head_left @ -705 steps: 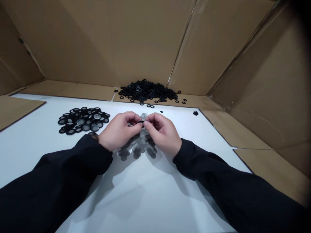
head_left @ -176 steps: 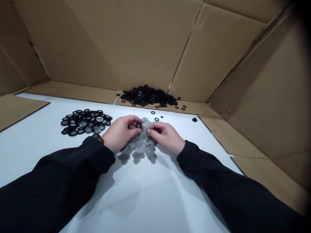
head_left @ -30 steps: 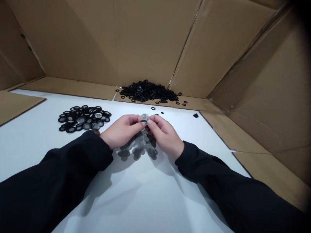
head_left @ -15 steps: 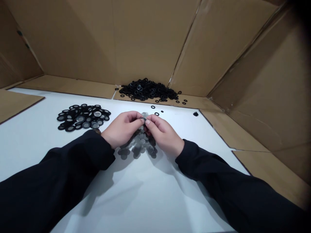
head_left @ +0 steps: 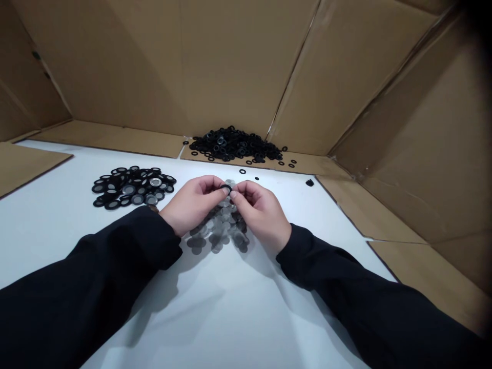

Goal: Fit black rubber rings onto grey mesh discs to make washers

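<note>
From here I see a black rubber ring [head_left: 226, 189] pinched narrowly between the fingers [head_left: 233, 195] of my left hand [head_left: 194, 203] and right hand [head_left: 259, 210], just above grey mesh discs [head_left: 222, 228] on the white surface [head_left: 230, 312]. It looks light and springy; I'd hold it by its rim.

1. The left hand [head_left: 192, 205] and right hand [head_left: 261, 215] are pinching a black rubber ring [head_left: 226, 189] between their fingertips, above the middle of the white board [head_left: 230, 318].
2. Grey mesh discs [head_left: 220, 230] are lying in a loose heap beneath both hands.
3. Black-rimmed mesh washers [head_left: 130, 187] are sitting in a pile toward the board's far left, just beyond the left wrist's dark bracelet [head_left: 152, 208].
4. A heap of loose black rings [head_left: 232, 145] is lying past the board's far edge, on brown cardboard [head_left: 126, 141].
5. A single loose ring [head_left: 242, 171] is resting near the far edge.
</note>
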A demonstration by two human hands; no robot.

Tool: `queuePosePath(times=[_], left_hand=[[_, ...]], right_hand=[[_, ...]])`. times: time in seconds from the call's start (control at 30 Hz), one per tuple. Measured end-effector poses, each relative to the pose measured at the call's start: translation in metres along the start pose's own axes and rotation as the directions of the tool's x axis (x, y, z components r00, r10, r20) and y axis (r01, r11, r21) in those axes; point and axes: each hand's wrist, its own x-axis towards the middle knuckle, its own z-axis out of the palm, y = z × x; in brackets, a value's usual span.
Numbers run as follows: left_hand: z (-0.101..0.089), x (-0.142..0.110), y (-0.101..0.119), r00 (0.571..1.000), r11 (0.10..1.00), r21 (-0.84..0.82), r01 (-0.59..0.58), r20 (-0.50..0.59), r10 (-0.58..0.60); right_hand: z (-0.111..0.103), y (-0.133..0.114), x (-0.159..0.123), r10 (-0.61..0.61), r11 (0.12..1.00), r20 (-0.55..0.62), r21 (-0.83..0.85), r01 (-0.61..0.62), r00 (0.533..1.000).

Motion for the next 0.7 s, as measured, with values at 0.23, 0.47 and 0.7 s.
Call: queuePosePath(times=[0.23, 0.47, 0.7], left_hand=[[-0.0012, -0.0031, 0.0026, 0.993, 0.981, 0.188, -0.054, 0.116, 0.033], [-0.0027, -0.0029, 0.0025, 0.995, 0.990, 0.140, -0.003, 0.095, -0.010], [0.0012, -0.0032, 0.0049, 0.997, 0.998, -0.005, 0.055, 0.051, -0.055]], right_hand=[[-0.0062, -0.0015, -0.0018, -0.080, 0.981, 0.074, -0.170, 0.092, 0.994], [-0.0082, -0.0031, -0.0022, -0.133, 0.963, 0.125, -0.218, 0.158, 0.983], [-0.0047, -0.0029, -0.0037, -0.089, 0.987, 0.096, -0.124, 0.101, 0.991]])
